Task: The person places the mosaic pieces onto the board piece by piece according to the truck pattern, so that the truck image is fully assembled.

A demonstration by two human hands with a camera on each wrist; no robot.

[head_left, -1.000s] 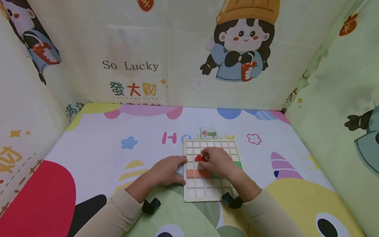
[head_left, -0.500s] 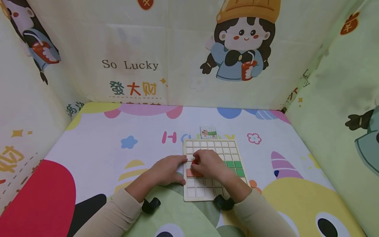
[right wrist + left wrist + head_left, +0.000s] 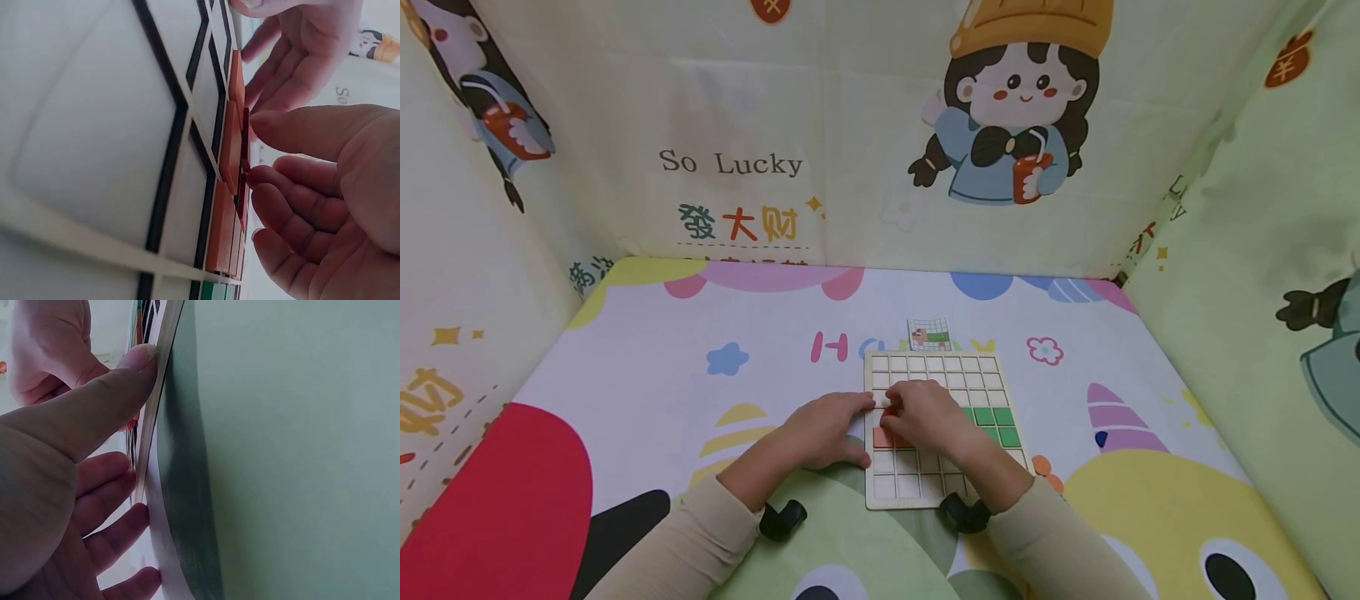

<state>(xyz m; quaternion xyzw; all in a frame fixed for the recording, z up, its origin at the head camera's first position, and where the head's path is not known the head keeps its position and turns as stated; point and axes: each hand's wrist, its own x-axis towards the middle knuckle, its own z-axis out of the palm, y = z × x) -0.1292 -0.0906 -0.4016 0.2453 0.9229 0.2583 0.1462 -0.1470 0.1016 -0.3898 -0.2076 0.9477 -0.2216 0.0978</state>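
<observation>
A pale wooden grid board [image 3: 906,487] lies on the cloth in front of me. My left hand [image 3: 829,429] rests against its left edge; in the left wrist view the thumb [image 3: 134,362] touches the board's side and the fingers are fairly straight. Over the board's left part, my right hand [image 3: 928,417] pinches a thin red piece [image 3: 245,137] between thumb and fingers. Orange square tiles [image 3: 223,228] sit in the grid beneath it. Green tiles [image 3: 1002,416] fill cells on the board's right side. In the head view, the right hand hides the middle cells.
Just behind the board is a small printed card [image 3: 929,335] with a gridded coloured picture. A patterned cloth [image 3: 655,375] covers the table. Printed fabric walls [image 3: 865,150] stand at the back and both sides.
My right hand has shifted left across the board with the red piece, then barely moved over the last half second. More green tiles show to its right. The left hand has stayed put.
</observation>
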